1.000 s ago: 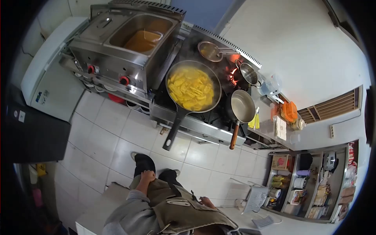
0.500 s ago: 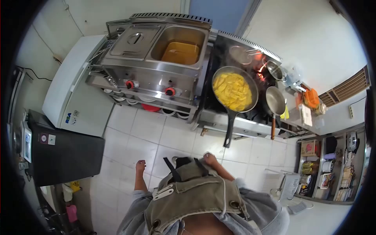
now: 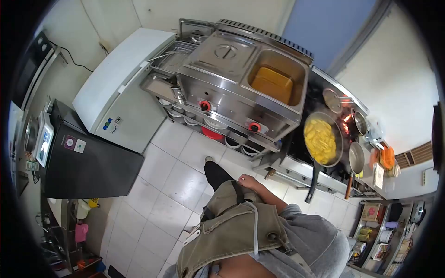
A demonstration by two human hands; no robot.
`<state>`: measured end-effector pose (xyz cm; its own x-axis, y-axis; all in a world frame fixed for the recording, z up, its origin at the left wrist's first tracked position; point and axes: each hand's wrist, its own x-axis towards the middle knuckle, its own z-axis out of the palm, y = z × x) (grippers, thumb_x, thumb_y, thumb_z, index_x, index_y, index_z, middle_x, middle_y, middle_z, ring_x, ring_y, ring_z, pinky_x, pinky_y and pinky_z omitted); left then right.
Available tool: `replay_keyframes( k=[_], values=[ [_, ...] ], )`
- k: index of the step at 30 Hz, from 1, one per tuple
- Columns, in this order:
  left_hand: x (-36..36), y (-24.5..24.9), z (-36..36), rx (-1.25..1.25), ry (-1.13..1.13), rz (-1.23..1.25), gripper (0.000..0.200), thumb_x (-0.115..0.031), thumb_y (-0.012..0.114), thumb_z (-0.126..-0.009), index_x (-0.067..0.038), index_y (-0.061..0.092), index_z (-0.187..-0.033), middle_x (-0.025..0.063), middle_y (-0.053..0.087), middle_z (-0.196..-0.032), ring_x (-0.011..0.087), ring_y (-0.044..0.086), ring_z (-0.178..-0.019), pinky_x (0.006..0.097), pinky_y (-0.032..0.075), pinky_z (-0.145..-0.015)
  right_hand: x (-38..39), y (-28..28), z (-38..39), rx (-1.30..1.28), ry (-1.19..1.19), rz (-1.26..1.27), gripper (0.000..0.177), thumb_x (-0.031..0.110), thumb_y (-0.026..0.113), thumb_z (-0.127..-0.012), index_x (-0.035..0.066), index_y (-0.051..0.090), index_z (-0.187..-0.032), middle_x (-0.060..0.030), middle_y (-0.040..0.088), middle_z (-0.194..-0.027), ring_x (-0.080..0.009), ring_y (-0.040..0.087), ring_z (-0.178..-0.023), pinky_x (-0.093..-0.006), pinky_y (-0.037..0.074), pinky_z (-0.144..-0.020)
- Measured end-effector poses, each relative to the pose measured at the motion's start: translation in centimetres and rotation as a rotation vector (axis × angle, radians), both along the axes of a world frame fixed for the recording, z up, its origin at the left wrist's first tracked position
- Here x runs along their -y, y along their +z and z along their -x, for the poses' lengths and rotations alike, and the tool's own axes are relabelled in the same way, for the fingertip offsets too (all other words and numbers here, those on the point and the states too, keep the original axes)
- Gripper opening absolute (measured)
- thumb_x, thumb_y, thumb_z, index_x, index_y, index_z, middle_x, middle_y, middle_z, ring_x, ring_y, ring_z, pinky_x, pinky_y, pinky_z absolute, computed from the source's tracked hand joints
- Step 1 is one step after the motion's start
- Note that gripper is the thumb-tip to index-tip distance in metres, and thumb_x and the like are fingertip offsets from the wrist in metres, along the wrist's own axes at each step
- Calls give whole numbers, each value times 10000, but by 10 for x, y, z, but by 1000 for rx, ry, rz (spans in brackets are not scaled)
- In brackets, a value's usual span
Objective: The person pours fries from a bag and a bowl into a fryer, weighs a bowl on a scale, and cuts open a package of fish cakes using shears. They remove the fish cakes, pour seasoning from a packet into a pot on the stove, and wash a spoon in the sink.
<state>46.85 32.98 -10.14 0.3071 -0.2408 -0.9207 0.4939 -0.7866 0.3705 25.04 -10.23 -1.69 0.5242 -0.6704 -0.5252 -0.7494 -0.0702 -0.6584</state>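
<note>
My right hand hangs in front of the olive apron, its fingers curled in with nothing visible in them. My left hand is out of view. Right of my right hand, a large black-handled frying pan sits on the stove. Yellow pieces, perhaps potato, fill it. A smaller wooden-handled pan stands beside it. Ahead is a steel bain-marie with red knobs, a lidded compartment and an uncovered one holding brownish liquid.
A white chest freezer stands left of the bain-marie, with a dark cabinet nearer me. Flames burn at the back of the stove. Shelves with packages are at lower right. White floor tiles lie before me.
My view has turned left, so the stove and bain-marie sit further right. My left hand has dropped out of view. A leg now shows stepping forward. My right hand stays curled by the apron.
</note>
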Motion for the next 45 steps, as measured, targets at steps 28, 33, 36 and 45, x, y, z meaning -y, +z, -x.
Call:
replay_keyframes(
  k=[28,33,36,45],
  values=[
    [58,24,-271,482,-19,-232,440,-397,437,-778,-55,641,-965,193,592,-1052,344,560,-994,403,436,-861,51,302,-563,506,923,-338,255,186,478,-906,34,500,-1110,-99,607,-910,-144,571,-831,-266,452,-766],
    [-88,5,-203,178,1141,-493,367,-286,514,-758,36,627,-894,220,618,-941,294,629,-800,393,498,-668,-92,320,-693,631,1206,-252,233,160,475,-906,31,509,-1097,-57,586,-927,-92,538,-781,-238,443,-714],
    [-132,4,-171,306,1340,-324,320,-238,533,-771,28,587,-940,169,603,-871,265,616,-717,388,494,-570,-176,347,-744,855,1263,-263,236,149,516,-878,34,518,-1084,-46,563,-913,-92,526,-739,-227,435,-673],
    [-183,-40,-319,271,1139,-267,223,-204,540,-788,-28,591,-913,86,567,-752,211,577,-674,364,482,-528,-290,442,-889,1243,742,-373,198,123,465,-891,34,498,-1065,-56,549,-895,-89,517,-718,-221,437,-660]
  ],
)
